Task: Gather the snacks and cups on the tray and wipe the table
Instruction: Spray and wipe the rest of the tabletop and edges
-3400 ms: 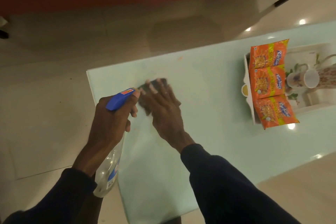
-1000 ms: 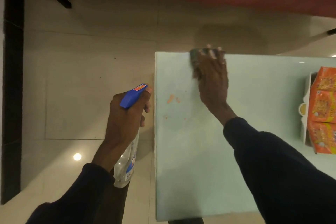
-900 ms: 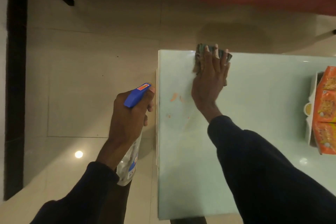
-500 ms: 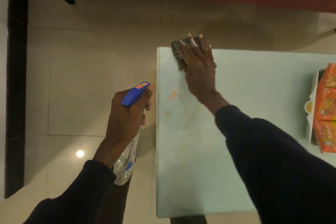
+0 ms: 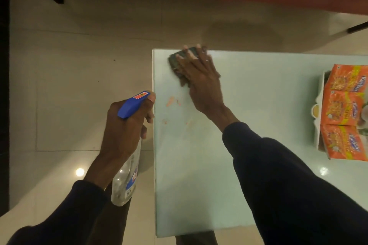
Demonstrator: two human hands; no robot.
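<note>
so the gathering part looks basically sorted from what i can see: the snack packets [image 5: 346, 111] are lying on the white tray [image 5: 320, 93] over at the right edge of the surface [image 5: 258, 93], three orange pouches in a strip. no cups in view here, the frame cuts off the rest of the tray, so can't say whether they're on it. what's going on now is the wiping. right hand [image 5: 201, 77] is pressed flat on a dark cloth [image 5: 176, 59] up at the far left corner of the surface, fingers [image 5: 189, 55] spread over the top of it and pinning it down. left hand [image 5: 127, 123] hangs just off the left edge, over the floor, fingers wrapped round the neck of a clear spray bottle [image 5: 127, 183] with a blue trigger head [image 5: 132, 104]. i'd say the wipe is only partway done, since there are pinkish-orange smudges [image 5: 171, 101] near the left edge, just in front of the cloth, plus a few fainter specks a bit nearer, and the whole near half hasn't obviously been done. as for writing: the packets have a blue logo patch that's too blurry to read, the trigger has a little red sticker i can't make out, and the bottle label is blue and white with nothing legible
</note>
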